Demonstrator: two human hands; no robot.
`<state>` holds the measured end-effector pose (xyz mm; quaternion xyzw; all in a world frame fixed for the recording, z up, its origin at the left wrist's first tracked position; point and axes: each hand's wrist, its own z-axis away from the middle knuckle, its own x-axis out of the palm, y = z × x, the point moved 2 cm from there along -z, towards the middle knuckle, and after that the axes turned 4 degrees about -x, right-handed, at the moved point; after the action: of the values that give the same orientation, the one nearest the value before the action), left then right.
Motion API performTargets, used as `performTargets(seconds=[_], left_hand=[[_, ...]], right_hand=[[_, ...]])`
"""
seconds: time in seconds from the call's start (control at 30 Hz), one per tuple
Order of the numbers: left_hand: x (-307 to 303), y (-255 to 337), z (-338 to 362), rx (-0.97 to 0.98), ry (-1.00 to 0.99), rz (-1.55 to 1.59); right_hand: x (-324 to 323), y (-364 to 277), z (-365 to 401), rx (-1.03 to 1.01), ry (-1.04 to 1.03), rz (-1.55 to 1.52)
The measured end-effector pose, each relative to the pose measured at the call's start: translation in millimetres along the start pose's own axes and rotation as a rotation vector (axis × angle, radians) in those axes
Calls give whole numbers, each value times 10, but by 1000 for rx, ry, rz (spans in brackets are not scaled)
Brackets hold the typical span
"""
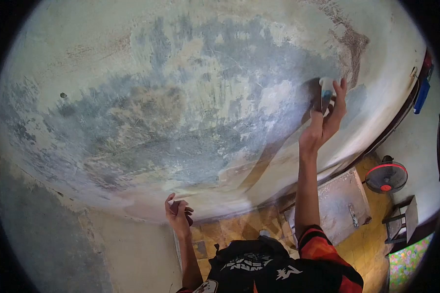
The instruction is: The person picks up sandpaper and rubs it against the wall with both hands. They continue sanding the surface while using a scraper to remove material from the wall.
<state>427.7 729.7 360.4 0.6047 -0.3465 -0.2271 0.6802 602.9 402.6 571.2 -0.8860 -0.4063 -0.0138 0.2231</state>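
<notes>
My right hand (328, 117) is raised against the wall (220, 63), its fingers closed around a piece of sandpaper (325, 93) with a white-and-blue back and a dark brown face. Lower down and to the left, my left hand (180, 219) grips a reddish-brown piece that looks like folded sandpaper (177, 207), close to the wall's lower part. The wall surface is patchy, with pale paint worn away to blue-grey areas. A brown bare patch (354, 46) shows above my right hand. Both arms are stretched forward, and the right one casts a shadow on the wall.
A red-rimmed fan (386, 177) stands at the right, near a small dark chair (402, 219). A worn pale board or tabletop (342, 207) lies beyond my right forearm, over yellowish floor tiles (230, 228). Something blue (421, 96) hangs at the upper right.
</notes>
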Motion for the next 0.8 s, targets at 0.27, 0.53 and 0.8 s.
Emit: performTargets(seconds=[0.27,0.53,0.8], left_hand=[[136,355,8,364,136,-546],[321,314,-109,491,73,-627],[291,293,-124,478,43,-685]], right_hand=[[162,-50,-237,-232,-149,190],[453,-265,665,-344,-440,151],[380,-340,582,-377,-610,218]])
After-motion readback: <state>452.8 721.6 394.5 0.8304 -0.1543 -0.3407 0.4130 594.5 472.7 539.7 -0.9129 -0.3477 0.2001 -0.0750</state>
